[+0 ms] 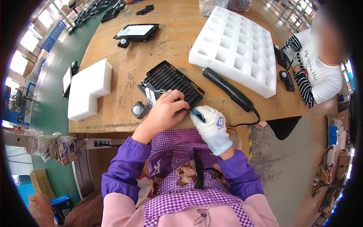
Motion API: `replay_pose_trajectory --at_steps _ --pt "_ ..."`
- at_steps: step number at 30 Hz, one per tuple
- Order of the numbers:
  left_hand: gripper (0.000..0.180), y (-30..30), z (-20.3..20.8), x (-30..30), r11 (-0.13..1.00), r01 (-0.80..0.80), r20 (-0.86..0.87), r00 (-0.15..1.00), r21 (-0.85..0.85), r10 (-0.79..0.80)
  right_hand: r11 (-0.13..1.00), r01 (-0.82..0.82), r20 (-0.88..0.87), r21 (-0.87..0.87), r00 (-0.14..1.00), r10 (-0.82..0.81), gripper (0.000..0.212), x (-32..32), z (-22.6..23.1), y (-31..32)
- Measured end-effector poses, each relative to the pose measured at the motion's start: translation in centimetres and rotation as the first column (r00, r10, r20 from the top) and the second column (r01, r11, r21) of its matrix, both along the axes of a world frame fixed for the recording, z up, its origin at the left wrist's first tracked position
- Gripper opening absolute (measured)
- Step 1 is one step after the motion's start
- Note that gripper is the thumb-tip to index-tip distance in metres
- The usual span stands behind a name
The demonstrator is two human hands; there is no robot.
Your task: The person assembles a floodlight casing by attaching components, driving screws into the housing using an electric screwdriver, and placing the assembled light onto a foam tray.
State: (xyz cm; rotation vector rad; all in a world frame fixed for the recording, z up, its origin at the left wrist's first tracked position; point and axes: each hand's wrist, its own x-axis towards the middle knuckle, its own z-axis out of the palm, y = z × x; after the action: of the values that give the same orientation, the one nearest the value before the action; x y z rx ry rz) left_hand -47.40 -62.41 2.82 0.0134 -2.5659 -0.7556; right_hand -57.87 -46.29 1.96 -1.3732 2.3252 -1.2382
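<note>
Black ribbed rectangular lamp housing [176, 81] with thin coloured wires [162, 91] is laid on the near part of the brown counter [151, 53]. The bare left hand [168, 110] is curled over its near edge; whether anything is pinched cannot be told. A small blue tool [197, 114] is gripped by the white-gloved right hand [210, 123]. To the right, a black cylindrical corded tool [228, 90] is laid beside a white foam tray [230, 78].

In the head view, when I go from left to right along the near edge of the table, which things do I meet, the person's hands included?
White foam block → small sensor with a white dome → bare left hand → gloved right hand → black cable.
</note>
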Motion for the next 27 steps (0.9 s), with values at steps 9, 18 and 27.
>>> replay_pose_trajectory --at_steps 9,18,27 --pt "0.020 -0.2 -0.4 0.4 0.989 -0.001 -0.035 0.999 0.145 0.007 0.995 0.060 0.342 -0.079 0.939 -0.030 0.014 0.1 0.0 1.4" --pt "0.015 0.2 -0.6 1.8 0.396 0.138 -0.205 0.970 0.908 0.133 0.970 0.055 0.672 -0.236 0.730 0.122 0.013 0.8 4.3 -1.9" --pt "0.016 0.4 0.1 4.2 0.241 0.200 -0.260 0.933 0.950 0.249 0.965 -0.010 0.603 -0.263 0.779 0.173 0.013 1.9 5.5 -3.5"
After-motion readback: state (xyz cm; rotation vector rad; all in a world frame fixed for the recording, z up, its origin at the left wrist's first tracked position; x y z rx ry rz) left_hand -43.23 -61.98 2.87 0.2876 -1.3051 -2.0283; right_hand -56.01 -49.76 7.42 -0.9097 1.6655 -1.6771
